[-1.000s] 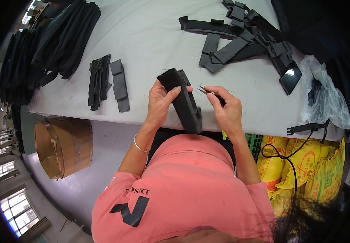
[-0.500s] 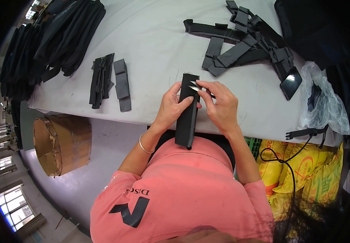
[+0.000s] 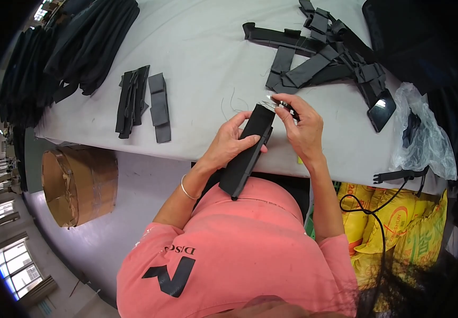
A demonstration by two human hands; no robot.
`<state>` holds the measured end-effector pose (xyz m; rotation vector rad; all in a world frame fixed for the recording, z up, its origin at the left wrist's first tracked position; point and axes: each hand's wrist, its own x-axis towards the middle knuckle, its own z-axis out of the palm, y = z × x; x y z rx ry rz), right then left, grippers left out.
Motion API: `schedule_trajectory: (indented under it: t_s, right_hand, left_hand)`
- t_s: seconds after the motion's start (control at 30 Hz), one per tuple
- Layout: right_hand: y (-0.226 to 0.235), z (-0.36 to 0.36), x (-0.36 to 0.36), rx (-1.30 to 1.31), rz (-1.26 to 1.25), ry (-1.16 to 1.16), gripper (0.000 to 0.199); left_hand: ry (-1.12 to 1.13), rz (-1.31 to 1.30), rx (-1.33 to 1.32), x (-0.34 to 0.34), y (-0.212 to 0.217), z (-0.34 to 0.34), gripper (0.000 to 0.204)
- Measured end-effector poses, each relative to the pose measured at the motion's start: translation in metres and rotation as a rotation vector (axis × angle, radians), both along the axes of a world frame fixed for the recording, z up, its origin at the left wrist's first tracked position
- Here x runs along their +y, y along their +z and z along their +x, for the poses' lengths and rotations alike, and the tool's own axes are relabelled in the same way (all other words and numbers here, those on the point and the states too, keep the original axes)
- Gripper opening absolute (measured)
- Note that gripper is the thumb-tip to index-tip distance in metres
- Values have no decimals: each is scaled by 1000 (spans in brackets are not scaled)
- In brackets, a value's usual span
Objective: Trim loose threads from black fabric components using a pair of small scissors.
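My left hand (image 3: 231, 142) is closed on a black fabric strip (image 3: 243, 159), thumb on top and fingers beneath. The strip slants from my lap up over the table's near edge. In my right hand (image 3: 304, 126) is a small pair of thread snips (image 3: 285, 108), their pale blades at the strip's far end. Loose threads (image 3: 235, 100) lie on the cloth just left of that end. Farther left, a folded grey strip (image 3: 159, 108) rests beside a small stack of dark strips (image 3: 132, 102).
A tangled pile of black strips (image 3: 313, 66) covers the table's far right, near a phone (image 3: 381, 110) and a clear plastic bag (image 3: 424, 135). Dark folded fabric (image 3: 88, 45) is heaped far left. A cardboard box (image 3: 83, 183) stands on the floor; yellow sacks (image 3: 385, 217) sit lower right.
The strip has tilted, its far end swinging right and its near end left. My right hand has moved right and slightly away, taking the snips from the strip's face to its far end.
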<state>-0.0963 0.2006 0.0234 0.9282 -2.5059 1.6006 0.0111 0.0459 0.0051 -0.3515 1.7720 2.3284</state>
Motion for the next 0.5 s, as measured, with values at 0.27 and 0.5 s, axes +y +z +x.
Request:
schedule_trajectory:
  t_s: [0.27, 0.5]
  right_hand:
    - [-24, 1, 8, -490, -79, 140, 15]
    - [-33, 38, 6, 145, -11, 257, 31]
  left_hand:
    - [-14, 57, 56, 1, -6, 3, 40]
    - [230, 86, -1, -5, -28, 6, 30]
